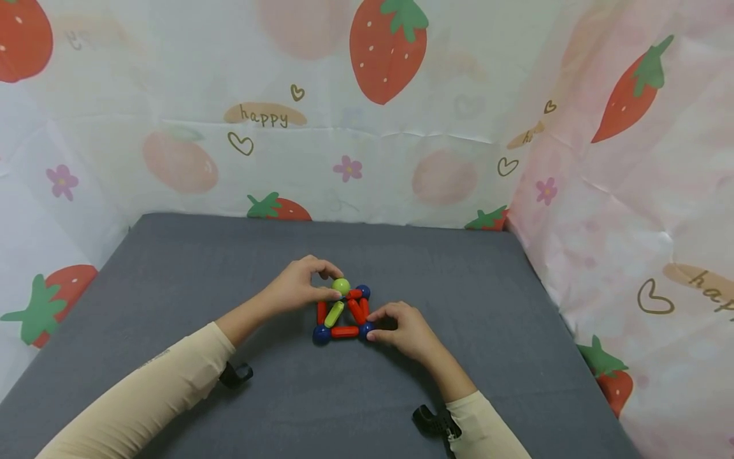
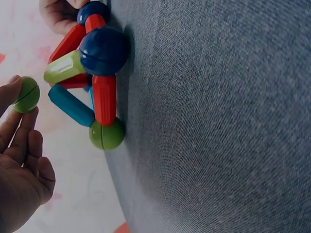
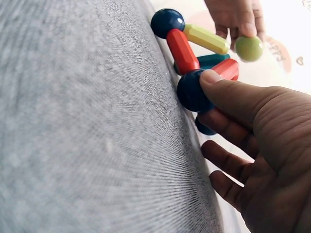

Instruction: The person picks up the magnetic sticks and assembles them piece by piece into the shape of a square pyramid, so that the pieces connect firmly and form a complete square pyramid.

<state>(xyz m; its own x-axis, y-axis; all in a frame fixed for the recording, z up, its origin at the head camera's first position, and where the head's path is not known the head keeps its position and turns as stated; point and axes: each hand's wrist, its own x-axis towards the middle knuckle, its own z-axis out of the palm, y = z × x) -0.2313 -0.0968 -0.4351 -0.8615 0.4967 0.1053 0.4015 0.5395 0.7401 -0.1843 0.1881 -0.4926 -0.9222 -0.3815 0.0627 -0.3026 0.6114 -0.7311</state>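
A frame of red rods (image 1: pixel 345 332) and dark blue balls (image 1: pixel 322 334) stands on the grey cloth. From it a yellow-green rod (image 2: pixel 63 67), a red rod and a teal rod (image 2: pixel 71 105) slant up and inward. Another green ball (image 2: pixel 107 134) sits low at one corner. My left hand (image 1: pixel 301 280) pinches a light green ball (image 2: pixel 29 94) between thumb and fingertips, just above the upper ends of the slanted rods. With thumb and index finger, my right hand (image 1: pixel 410 331) grips the near right blue ball (image 3: pixel 192 92); its other fingers curve loosely beside it.
Grey cloth (image 1: pixel 487 306) covers the table. Hanging white sheets (image 1: pixel 390 146) printed with strawberries and hearts border it at the back and sides. A black strap piece (image 1: pixel 236 375) shows under the left sleeve, another (image 1: pixel 430 421) by the right wrist.
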